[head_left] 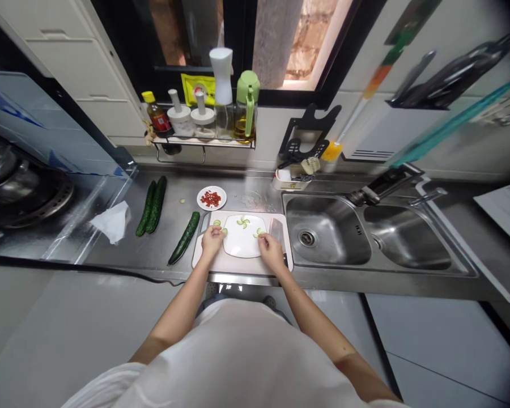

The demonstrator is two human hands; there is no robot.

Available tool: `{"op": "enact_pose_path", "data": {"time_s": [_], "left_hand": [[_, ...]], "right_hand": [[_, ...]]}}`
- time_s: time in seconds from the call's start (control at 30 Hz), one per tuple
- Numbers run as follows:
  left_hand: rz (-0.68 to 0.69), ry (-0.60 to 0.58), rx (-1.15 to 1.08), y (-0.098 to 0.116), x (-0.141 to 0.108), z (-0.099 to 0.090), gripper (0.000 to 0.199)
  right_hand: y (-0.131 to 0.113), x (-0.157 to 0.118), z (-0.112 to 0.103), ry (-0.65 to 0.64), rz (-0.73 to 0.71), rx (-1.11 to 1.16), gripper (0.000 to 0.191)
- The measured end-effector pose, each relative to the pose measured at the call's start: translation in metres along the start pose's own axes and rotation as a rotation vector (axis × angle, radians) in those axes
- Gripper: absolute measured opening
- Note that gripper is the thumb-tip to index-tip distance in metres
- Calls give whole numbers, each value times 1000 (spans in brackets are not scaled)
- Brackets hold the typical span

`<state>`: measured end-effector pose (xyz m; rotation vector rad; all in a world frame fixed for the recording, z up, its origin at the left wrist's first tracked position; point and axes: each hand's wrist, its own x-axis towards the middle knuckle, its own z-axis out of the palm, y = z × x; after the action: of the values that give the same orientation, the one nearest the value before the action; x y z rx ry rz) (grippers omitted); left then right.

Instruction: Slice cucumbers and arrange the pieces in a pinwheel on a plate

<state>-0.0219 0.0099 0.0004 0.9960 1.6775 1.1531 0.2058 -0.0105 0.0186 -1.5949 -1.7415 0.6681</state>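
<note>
A white square plate (242, 245) lies on a pale cutting board (233, 265) in front of me. Thin cucumber slices (243, 221) form a small flower near its far edge. At the plate's right edge, my right hand (272, 252) pinches a cucumber slice (259, 232) beside another green piece. My left hand (212, 242) is at the plate's left edge, fingers closed on a small cucumber slice (224, 232). More cucumber pieces (216, 222) lie just beyond its fingertips. A knife (276, 228) rests on the board's right side, its dark handle partly behind my right hand.
Left of the board lie a cucumber (184, 238), two more cucumbers (152, 207) and a white cloth or tissue (113, 221). A small plate of chopped red pieces (211, 198) stands behind. To the right is a double sink (329, 229); above, a condiment rack (204, 140).
</note>
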Motion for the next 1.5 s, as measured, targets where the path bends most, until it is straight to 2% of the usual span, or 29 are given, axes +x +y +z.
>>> {"op": "enact_pose_path", "data": {"time_s": [0.13, 0.3, 0.57, 0.7, 0.8, 0.97, 1.1, 1.27, 1.5], "left_hand": [[51, -157, -188, 14, -9, 9, 35], [88, -274, -224, 34, -22, 10, 36], [93, -320, -223, 47, -32, 14, 38], [36, -278, -230, 46, -34, 13, 38], [-61, -247, -250, 44, -36, 12, 36], [-337, -371, -386, 46, -41, 11, 39], [-467, -442, -496, 51, -42, 11, 39], [-488, -499, -535, 54, -40, 12, 37], [-421, -466, -525, 59, -39, 12, 46]], "right_hand": [[-23, 15, 2, -82, -77, 34, 25], [-46, 28, 6, -167, -169, 89, 23], [-49, 26, 11, -213, -209, 149, 15], [-47, 26, 9, -193, -173, 196, 14], [-47, 26, 6, -183, -163, 213, 15], [-48, 23, 1, -193, -239, 177, 16], [-49, 19, -3, -198, -301, 127, 18], [-49, 19, -9, -212, -349, 92, 19], [-50, 22, -14, -221, -372, 60, 19]]}}
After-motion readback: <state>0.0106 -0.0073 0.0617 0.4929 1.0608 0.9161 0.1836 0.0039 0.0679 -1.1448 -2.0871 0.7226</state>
